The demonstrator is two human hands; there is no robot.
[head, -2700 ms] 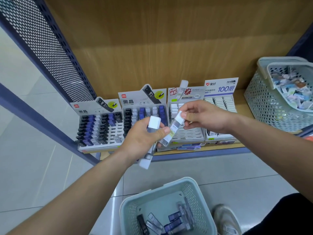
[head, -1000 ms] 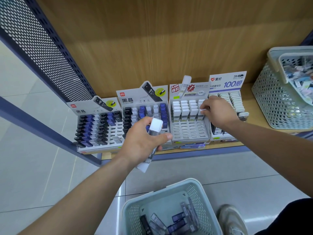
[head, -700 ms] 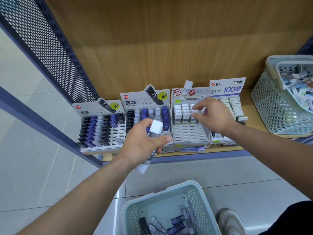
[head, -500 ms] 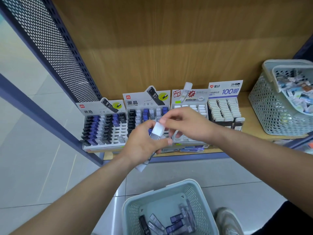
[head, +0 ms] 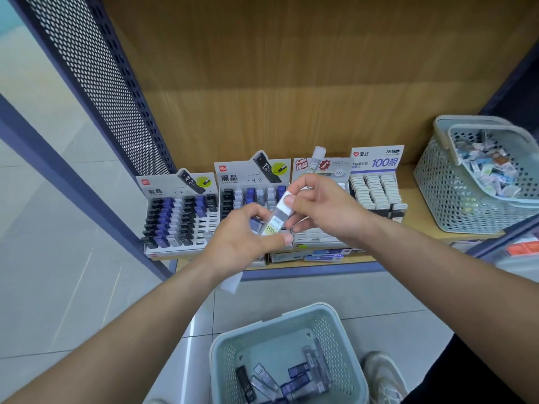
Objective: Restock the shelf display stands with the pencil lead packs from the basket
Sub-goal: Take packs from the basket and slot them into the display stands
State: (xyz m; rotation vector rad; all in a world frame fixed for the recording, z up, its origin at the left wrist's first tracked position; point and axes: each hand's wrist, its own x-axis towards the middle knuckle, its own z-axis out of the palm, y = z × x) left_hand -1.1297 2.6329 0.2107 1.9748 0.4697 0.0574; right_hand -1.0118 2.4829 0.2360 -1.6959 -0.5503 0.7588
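Observation:
My left hand [head: 243, 239] grips a bundle of clear, white-capped pencil lead packs [head: 275, 221] in front of the shelf. My right hand [head: 323, 211] pinches the white cap of the top pack in that bundle. Behind my hands stand several display stands: a black and blue one [head: 179, 217] at the left, a second black and blue stand [head: 252, 182], a white-slotted stand [head: 320, 167] largely hidden by my right hand, and a stand of white packs [head: 376, 191]. On the floor sits a pale green basket [head: 224, 348] holding several lead packs [head: 297, 380].
A second perforated basket [head: 437, 185] full of small mixed items stands on the shelf at the right. A perforated metal side panel [head: 96, 83] bounds the shelf at the left. Flat packs [head: 323, 252] lie at the shelf's front edge. A shoe [head: 382, 371] rests beside the floor basket.
My right hand put a pack into the white-slotted stand, then came back left to my left hand. It now pinches the cap of another pack in the bundle.

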